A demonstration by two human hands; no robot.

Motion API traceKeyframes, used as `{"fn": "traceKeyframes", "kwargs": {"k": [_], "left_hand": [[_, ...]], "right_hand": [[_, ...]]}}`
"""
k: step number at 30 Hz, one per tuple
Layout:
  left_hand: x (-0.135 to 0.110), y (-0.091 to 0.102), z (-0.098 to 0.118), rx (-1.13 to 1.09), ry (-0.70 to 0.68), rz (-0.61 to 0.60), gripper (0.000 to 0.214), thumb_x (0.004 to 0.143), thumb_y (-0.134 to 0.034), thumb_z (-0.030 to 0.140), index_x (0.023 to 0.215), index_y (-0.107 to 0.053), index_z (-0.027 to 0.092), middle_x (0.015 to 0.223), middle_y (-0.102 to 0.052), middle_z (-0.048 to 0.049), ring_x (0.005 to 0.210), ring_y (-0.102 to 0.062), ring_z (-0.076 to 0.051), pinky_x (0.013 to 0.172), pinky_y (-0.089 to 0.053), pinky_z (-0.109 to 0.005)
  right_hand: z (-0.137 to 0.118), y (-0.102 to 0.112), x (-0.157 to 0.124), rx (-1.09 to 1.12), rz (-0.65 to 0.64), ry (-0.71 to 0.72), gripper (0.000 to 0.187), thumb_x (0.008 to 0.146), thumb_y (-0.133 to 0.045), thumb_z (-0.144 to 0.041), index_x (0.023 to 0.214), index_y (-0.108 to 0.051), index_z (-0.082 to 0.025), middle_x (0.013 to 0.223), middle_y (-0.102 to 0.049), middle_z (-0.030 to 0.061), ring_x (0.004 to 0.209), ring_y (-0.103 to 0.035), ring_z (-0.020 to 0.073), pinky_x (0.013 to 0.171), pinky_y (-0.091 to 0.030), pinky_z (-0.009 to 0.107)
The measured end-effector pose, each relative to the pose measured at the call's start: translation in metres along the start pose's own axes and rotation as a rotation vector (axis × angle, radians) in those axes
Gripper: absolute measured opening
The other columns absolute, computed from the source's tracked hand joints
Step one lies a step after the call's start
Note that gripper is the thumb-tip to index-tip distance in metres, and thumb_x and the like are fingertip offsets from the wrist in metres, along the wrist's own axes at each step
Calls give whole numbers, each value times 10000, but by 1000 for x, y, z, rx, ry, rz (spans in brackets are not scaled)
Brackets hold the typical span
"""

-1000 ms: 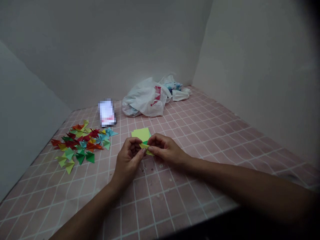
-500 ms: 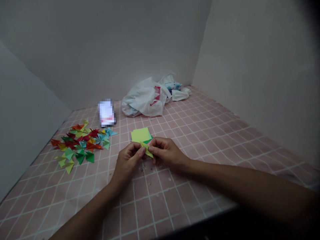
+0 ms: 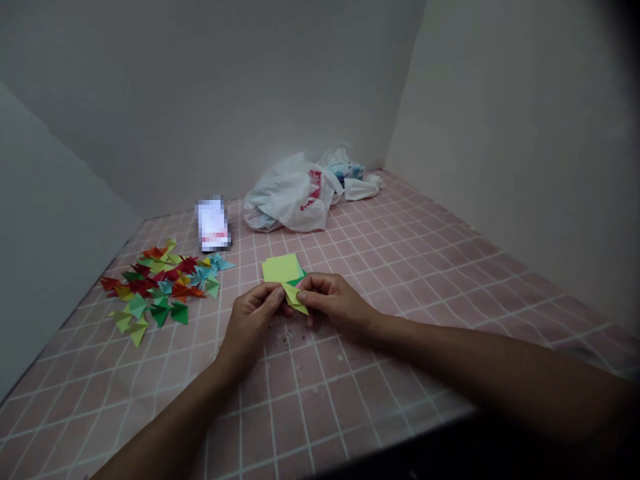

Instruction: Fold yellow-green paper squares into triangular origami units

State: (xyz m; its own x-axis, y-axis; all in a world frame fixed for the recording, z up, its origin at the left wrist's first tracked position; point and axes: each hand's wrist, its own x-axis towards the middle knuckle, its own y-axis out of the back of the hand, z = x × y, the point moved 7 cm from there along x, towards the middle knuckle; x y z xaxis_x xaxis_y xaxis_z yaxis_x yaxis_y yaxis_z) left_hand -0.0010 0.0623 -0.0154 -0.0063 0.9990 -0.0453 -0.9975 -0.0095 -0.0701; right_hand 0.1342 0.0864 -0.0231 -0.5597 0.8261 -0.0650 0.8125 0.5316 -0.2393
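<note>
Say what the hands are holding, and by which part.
A small folded yellow-green paper, pinched between both hands: the left hand grips its left end, the right hand its right edge.

Worktop (image 3: 425, 267) lies open right of the right hand (image 3: 334, 303), bare tiles up to the right wall (image 3: 525, 167). Paper stack (image 3: 279, 267) sits just beyond it. Far left, folded paper pieces (image 3: 160, 287) crowd the tiles near the left wall (image 3: 45, 220). Plastic bags (image 3: 293, 197) and a small packet (image 3: 213, 227) block the back.
</note>
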Motion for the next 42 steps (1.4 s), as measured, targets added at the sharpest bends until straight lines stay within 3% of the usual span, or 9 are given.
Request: {"fn": "traceKeyframes", "kwargs": {"k": [5, 10, 15, 29, 42], "left_hand": [[-2, -1, 4, 46, -8, -6, 233, 866, -665, 392, 804, -708, 172, 680, -677, -11, 654, -637, -144, 687, -522, -258], [-2, -3, 5, 84, 26, 2, 208, 770, -752, 361, 771, -700, 159, 667, -682, -10, 627, -624, -138, 644, -502, -246], [-4, -5, 5, 141, 63, -27, 227, 794, -721, 368, 772, -686, 145, 648, -672, -11, 604, -598, -121, 603, -469, -222], [-2, -8, -2, -65, 92, -64, 170, 805, -735, 322, 823, -683, 162, 723, -658, -2, 684, -613, -129, 697, -503, -246], [-1, -8, -4, -185, 135, -63, 175, 746, -795, 303, 844, -765, 161, 677, -659, 0, 641, -593, -100, 653, -501, -198]], "right_hand": [[-6, 0, -1, -96, 23, 42, 190, 855, -623, -330, 762, -558, -178, 552, -546, -42, 458, -503, 78, 460, -386, 202], [-11, 1, -2, -179, 45, 57, 174, 862, -609, -310, 767, -558, -174, 563, -538, -38, 477, -501, 81, 471, -385, 207], [-9, -1, -1, -123, 4, 52, 188, 861, -620, -332, 787, -557, -171, 585, -552, -36, 494, -502, 82, 478, -393, 206], [-6, -4, -2, -43, -16, -19, 194, 840, -635, -307, 743, -529, -177, 595, -564, -28, 475, -473, 71, 458, -366, 210], [-6, -8, -2, -3, -67, -14, 214, 819, -651, -331, 740, -522, -180, 650, -599, -12, 502, -483, 80, 471, -364, 224]]}}
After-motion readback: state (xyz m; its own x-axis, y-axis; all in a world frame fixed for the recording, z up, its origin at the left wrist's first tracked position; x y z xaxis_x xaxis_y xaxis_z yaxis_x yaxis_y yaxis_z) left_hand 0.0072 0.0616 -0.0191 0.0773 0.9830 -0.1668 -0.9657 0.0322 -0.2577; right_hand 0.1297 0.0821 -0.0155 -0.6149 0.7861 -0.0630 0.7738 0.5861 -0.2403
